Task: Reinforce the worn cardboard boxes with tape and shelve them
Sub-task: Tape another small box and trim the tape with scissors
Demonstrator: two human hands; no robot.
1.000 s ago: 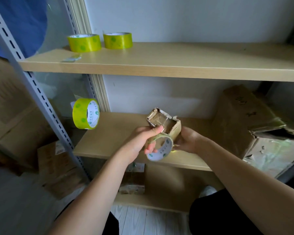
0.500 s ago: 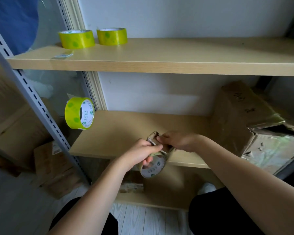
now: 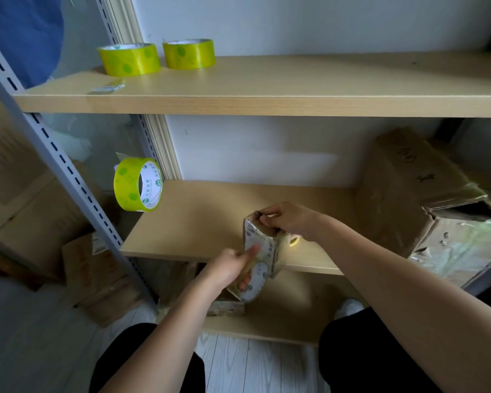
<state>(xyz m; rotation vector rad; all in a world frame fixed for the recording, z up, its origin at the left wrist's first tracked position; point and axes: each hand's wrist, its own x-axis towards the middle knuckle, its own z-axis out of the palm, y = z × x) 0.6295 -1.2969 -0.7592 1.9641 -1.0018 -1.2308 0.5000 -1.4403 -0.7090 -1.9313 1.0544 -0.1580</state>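
Note:
A small worn cardboard box (image 3: 270, 248) stands at the front edge of the middle shelf (image 3: 199, 222). My right hand (image 3: 288, 221) grips its top edge from above. My left hand (image 3: 227, 269) holds a roll of tape (image 3: 254, 282) just below and in front of the box, thumb lying along the box's front face. A strip of tape seems to run from the roll onto the box. A larger taped cardboard box (image 3: 425, 199) lies tilted at the right of the same shelf.
Two yellow-green tape rolls (image 3: 128, 58) (image 3: 189, 53) sit on the upper shelf (image 3: 267, 86). A third roll (image 3: 138, 184) hangs at the left upright (image 3: 54, 154). Cardboard boxes (image 3: 97, 276) lie on the floor at left, another under the shelf.
The small box went from raised in both hands down to the shelf's front edge. My right hand moved from its side to its top; my left hand drew the roll down.

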